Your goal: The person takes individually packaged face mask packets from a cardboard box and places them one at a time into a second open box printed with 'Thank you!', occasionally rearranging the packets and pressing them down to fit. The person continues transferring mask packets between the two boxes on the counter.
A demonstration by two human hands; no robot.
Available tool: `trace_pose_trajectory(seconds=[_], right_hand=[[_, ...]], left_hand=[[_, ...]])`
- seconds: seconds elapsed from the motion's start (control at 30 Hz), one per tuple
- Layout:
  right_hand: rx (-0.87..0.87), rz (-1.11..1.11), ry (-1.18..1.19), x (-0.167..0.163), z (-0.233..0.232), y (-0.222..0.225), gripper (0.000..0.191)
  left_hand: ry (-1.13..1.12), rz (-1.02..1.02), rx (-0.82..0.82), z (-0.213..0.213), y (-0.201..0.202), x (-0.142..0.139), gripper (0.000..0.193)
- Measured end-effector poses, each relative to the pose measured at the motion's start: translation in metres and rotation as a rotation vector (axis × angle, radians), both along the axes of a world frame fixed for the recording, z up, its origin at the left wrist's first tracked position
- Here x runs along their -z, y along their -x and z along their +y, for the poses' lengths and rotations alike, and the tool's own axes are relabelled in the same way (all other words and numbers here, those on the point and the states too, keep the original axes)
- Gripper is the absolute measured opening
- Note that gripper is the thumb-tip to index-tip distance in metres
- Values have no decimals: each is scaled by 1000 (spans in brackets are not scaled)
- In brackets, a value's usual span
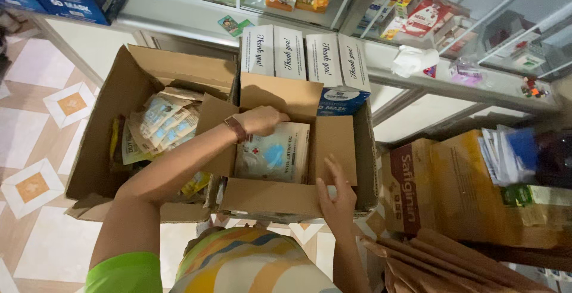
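Observation:
My left hand (262, 120) reaches into a small open cardboard box (280, 200) and rests, fingers curled, on the top edge of a flat pack of face masks (274, 156) lying inside it. A brown watch is on that wrist. My right hand (336, 200) is spread open against the box's near right flap, steadying it. Whether the left hand grips the pack or only touches it is unclear.
A larger open carton (95, 150) with several similar flat packs stands to the left on the tiled floor (36, 126). White boxes (304, 55) stand behind the small box. Glass display shelves (453, 37) run behind; brown cartons (435, 186) sit at the right.

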State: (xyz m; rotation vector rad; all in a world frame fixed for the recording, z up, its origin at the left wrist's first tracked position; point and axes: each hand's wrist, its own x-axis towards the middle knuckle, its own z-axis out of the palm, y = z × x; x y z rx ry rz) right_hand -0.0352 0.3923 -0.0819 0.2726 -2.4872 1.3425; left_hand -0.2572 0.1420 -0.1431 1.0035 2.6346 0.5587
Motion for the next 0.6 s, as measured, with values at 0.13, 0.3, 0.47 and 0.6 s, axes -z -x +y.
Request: trace_pose_trajectory(seconds=[0.13, 0.3, 0.47, 0.6], right_hand=[[-137, 9, -147, -5, 6, 7, 45], [-392, -91, -426, -11, 11, 13, 57], [-430, -42, -673, -4, -7, 12, 57], [-362, -45, -718, 8, -27, 9, 58]], left_hand=[[22, 241, -23, -8, -10, -18, 47], [-69, 214, -59, -39, -22, -65, 53], [-769, -9, -184, -103, -18, -80, 34], [-1223, 37, -453, -191, -9, -34, 27]])
